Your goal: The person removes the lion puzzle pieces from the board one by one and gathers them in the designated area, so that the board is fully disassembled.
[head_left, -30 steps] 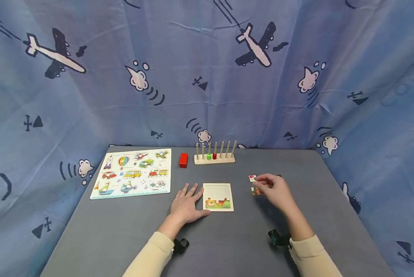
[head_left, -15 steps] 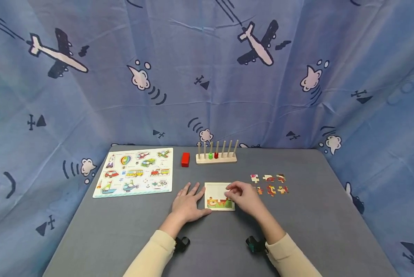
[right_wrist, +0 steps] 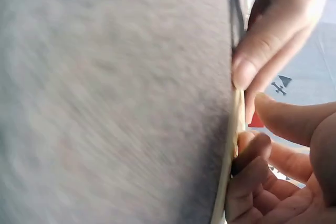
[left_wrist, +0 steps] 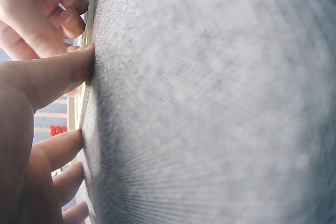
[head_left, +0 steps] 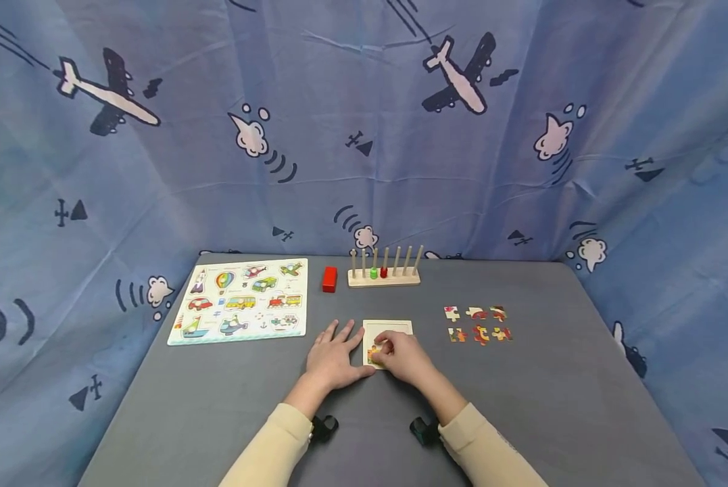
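A small square wooden puzzle tray [head_left: 403, 325] lies before me, its upper part pale and bare. In the head view, orange-and-green jigsaw pieces [head_left: 372, 352] show at its lower left. My left hand [head_left: 332, 358] lies spread on the table, thumb at the tray's lower left corner and a fingertip at its left edge. Bent over the tray's lower part, my right hand [head_left: 403, 358] has its fingertips right at these pieces and hides the rest of that row. The right wrist view shows its thumb [right_wrist: 286, 119] apart from the bent fingers, no piece visible between them.
Several loose jigsaw pieces [head_left: 476, 313] lie in two rows to the right. A vehicle puzzle board [head_left: 213, 328] lies at the left. Behind the tray stand a red block [head_left: 330, 279] and a wooden peg rack [head_left: 400, 280] with green and red beads.
My right hand has moved left from the loose pieces to the tray, then across to its lower left, uncovering the loose pieces. My left hand stays at the tray's edge.
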